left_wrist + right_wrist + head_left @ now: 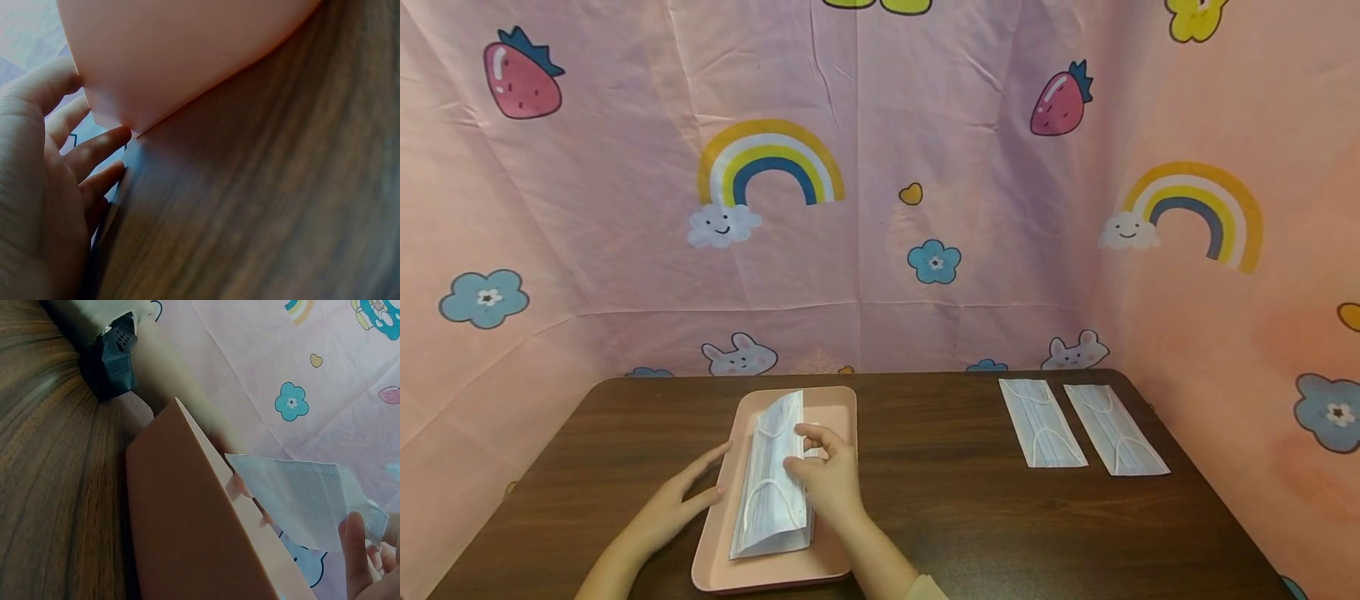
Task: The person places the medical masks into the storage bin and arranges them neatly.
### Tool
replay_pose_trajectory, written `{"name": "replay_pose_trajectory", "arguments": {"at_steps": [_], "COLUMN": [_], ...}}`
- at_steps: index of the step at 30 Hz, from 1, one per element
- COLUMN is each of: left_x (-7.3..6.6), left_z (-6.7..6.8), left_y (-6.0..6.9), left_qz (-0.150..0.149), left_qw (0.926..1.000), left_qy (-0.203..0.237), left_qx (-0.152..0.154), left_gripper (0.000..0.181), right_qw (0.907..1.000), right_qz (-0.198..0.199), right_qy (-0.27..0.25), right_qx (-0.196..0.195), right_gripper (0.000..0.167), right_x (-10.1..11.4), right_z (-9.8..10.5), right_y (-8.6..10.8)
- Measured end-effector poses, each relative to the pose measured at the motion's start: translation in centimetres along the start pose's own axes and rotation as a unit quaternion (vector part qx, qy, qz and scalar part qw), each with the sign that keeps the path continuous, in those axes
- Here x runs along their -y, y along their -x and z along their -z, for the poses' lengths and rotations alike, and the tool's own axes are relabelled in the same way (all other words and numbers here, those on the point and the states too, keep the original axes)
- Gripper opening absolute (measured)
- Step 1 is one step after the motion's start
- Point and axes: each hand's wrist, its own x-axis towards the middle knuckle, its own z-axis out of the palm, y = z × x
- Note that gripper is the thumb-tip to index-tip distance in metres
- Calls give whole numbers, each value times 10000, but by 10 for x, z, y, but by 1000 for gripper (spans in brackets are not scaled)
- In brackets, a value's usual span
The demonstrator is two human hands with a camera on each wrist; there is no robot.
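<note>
A pale pink tray (713, 554) stands on the left half of the table and holds a stack of white-and-blue disposable face masks. My right hand (835, 479) pinches the right edge of the top face mask (772, 487), which is partly raised and tilted. In the right wrist view that mask (290, 497) shows above the tray's wall (181, 531). At the tray's left rim rests my left hand (673, 504), thumb and fingers spread and fairly straight. The left wrist view shows its fingertips touching the tray's side (181, 56).
Two face masks lie side by side at the far right of the dark wooden table (940, 483): one (1041, 422) and another (1116, 429). A pink patterned cloth (880, 233) hangs behind and beside the table.
</note>
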Motion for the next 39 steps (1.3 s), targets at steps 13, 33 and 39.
{"name": "replay_pose_trajectory", "arguments": {"at_steps": [13,33,39], "left_x": [2,3,2], "left_z": [0,0,-2], "left_y": [1,0,0], "left_qz": [-50,-47,-19], "left_qw": [9997,9999,9999], "left_qy": [222,152,159], "left_qx": [42,0,5], "left_gripper": [59,58,58], "right_qw": [9994,9916,9887], "right_qz": [-89,-255,-230], "right_qy": [277,1205,1417], "right_qx": [-162,-396,-434], "right_gripper": [41,37,36], "right_x": [-10,-18,-21], "right_z": [-10,-8,-6], "right_y": [-6,-2,-2]}}
